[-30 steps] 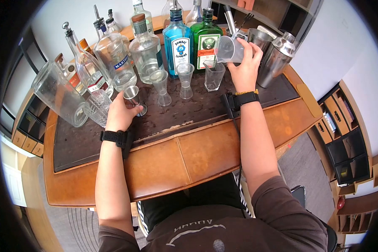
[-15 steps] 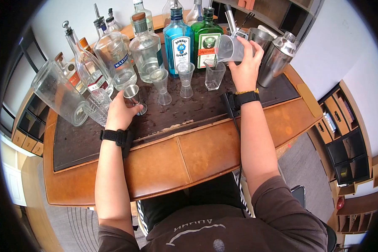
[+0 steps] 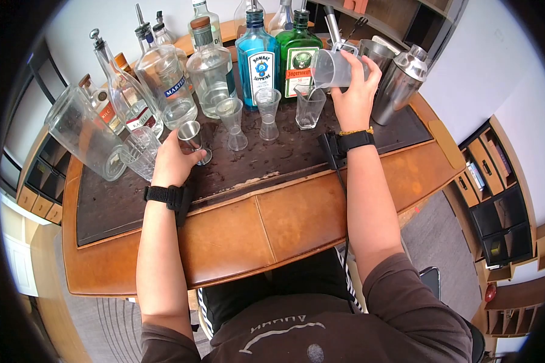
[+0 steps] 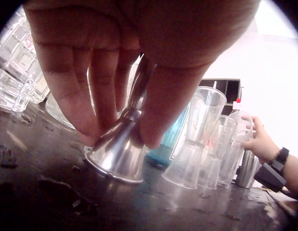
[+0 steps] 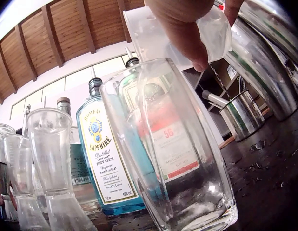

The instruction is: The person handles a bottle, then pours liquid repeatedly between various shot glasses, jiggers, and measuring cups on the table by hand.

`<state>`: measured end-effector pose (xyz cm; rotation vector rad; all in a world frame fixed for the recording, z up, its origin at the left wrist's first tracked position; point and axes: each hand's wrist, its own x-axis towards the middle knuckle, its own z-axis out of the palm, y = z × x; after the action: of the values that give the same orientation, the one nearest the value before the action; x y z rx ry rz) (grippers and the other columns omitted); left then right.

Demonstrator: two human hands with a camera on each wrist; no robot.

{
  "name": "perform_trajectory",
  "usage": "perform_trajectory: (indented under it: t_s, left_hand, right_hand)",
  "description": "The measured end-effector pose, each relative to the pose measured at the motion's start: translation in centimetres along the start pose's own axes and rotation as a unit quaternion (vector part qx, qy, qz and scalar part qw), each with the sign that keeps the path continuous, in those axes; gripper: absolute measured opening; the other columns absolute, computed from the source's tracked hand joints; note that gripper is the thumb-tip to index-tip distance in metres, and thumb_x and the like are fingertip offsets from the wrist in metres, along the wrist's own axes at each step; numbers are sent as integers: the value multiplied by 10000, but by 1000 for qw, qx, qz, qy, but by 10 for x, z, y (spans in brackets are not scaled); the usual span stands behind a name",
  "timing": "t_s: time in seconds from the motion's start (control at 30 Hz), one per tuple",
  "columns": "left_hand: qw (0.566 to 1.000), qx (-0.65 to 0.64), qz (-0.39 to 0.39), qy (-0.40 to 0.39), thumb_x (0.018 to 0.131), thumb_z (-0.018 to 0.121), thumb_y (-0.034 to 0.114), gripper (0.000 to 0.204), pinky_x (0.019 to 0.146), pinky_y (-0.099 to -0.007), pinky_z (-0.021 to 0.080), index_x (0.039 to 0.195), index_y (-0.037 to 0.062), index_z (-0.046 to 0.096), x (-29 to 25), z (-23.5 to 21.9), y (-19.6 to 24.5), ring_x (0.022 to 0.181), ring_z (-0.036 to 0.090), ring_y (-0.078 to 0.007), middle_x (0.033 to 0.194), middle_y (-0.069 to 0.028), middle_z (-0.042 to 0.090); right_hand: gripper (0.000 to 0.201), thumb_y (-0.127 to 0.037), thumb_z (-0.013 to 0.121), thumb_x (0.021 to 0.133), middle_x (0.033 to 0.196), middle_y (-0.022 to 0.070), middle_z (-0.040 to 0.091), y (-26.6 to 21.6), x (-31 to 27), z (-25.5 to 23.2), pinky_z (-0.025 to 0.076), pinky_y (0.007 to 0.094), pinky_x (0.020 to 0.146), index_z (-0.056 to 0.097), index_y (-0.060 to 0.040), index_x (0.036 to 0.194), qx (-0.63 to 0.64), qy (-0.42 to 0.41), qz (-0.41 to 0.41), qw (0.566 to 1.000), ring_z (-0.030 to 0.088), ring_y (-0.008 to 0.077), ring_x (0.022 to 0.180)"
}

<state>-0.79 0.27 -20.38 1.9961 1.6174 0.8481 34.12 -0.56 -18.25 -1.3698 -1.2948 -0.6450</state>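
My left hand (image 3: 174, 160) pinches a steel jigger (image 3: 190, 134) between thumb and fingers; in the left wrist view its flared base is at the dark table top. At the right, my right hand (image 3: 355, 97) grips a clear plastic measuring cup (image 3: 333, 68), tipped on its side with its mouth facing left. The cup's lip hangs over a square-based clear glass (image 3: 309, 112), which stands upright on the table. A thin streak of liquid shows in the glass (image 5: 197, 207) in the right wrist view. Between the hands stand two clear hourglass-shaped jiggers, one (image 3: 231, 115) left of the other (image 3: 267, 112).
Behind are a blue gin bottle (image 3: 258, 66), a green Jägermeister bottle (image 3: 297, 57) and several clear bottles. A steel shaker (image 3: 399, 85) stands right of my right hand. Left of my left hand are a cut-glass tumbler (image 3: 140, 151) and a tall mixing glass (image 3: 82, 133). Wet patches mark the table (image 3: 254, 160).
My right hand keeps the measuring cup tilted over the glass, with only a very slight shift. My left hand stays on the steel jigger.
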Motion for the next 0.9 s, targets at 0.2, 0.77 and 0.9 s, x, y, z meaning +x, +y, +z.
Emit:
perform_trajectory:
  t_s: [0.2,0.77,0.9]
  left_hand:
    - [1000,-11,-2,6,706,825,83,426,753,-355,528,1071,24,616,0,2,-3,795,668,-212,859,-69,696]
    - [1000,-3,-2,-11,743,803,41,516,732,-313,537,1201,14,568,1,1,-3,807,678,-176,908,-82,678]
    - [1000,-3,-9,-13,745,800,36,514,731,-314,537,1202,13,568,1,0,0,808,680,-176,903,-83,680]
  right_hand:
    - [691,88,702,663,1279,158,425,-2,0,0,441,472,993,581,-262,1245,-9,6,-7,1000,480,405,1198]
    - [706,153,622,665,1300,128,436,-11,1,3,415,457,1042,629,-282,1221,-11,21,-47,999,451,369,1263]
    - [696,161,600,667,1305,115,436,-10,1,4,403,462,1052,644,-285,1199,-26,26,-59,998,438,364,1274]
